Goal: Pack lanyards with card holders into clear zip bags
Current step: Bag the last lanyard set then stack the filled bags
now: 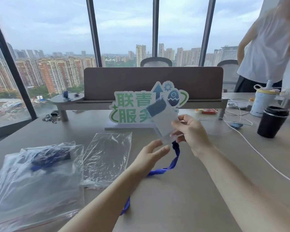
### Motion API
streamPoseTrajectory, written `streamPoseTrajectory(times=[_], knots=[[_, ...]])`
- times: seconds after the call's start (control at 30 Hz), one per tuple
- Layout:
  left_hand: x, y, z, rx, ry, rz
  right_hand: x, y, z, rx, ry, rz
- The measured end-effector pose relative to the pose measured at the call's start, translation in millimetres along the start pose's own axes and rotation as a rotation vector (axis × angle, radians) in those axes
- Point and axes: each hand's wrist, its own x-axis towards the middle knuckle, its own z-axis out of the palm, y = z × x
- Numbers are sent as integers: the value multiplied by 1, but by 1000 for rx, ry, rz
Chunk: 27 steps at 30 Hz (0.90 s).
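Observation:
My right hand (191, 131) holds a clear card holder (162, 118) with a dark blue top, lifted above the table. A blue lanyard (172, 163) hangs from the holder's lower end and trails down across the table under my left forearm. My left hand (151, 154) is just below the holder, fingers apart, fingertips near its lower corner; whether they touch it I cannot tell. An empty clear zip bag (105, 154) lies flat to the left. Further left a zip bag (45, 158) holds a blue lanyard.
A green and white sign (132, 108) stands behind the holder. A black cup (271, 121), a white bottle (261, 101) and white cables (251, 144) sit at the right. Keys (51, 117) lie at the far left. A person in a white shirt (264, 47) stands at the back right.

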Motion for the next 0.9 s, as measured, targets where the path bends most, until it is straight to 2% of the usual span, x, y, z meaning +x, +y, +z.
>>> streamPoseTrajectory(times=[0.07,0.13,0.2,0.27,0.33,0.37,0.43,0.47,0.53,0.6,0.67,0.77,0.83,0.9], knots=[[-1,16,13,-58,-59,75,-8,-24,2,131,-10,-36],[-5,27,23,-62,-42,129,-12,-41,2,225,10,-62],[-10,33,24,-129,-59,143,-12,-51,-4,213,88,-104],[-18,39,18,-169,-96,127,-10,-52,-14,-42,197,-170],[-21,42,7,33,-51,123,-9,-50,-27,-555,236,-270],[-23,45,1,191,-12,150,-11,-51,-32,-810,195,-296],[-25,55,-15,429,64,245,-21,-56,-35,-1111,-63,-261],[-25,61,-24,474,99,290,-26,-58,-36,-1127,-247,-211],[-22,70,-41,488,136,338,-36,-60,-36,-933,-530,-111],[-21,77,-53,398,123,318,-43,-63,-39,-662,-552,-118],[-23,76,-56,226,101,258,-47,-68,-38,-407,-470,-181],[-31,63,-42,152,74,183,-46,-73,-29,-164,-345,-283],[-36,53,-28,92,24,176,-39,-72,-25,-171,-231,-318],[-40,46,-21,161,-14,177,-32,-70,-22,-365,-73,-393]])
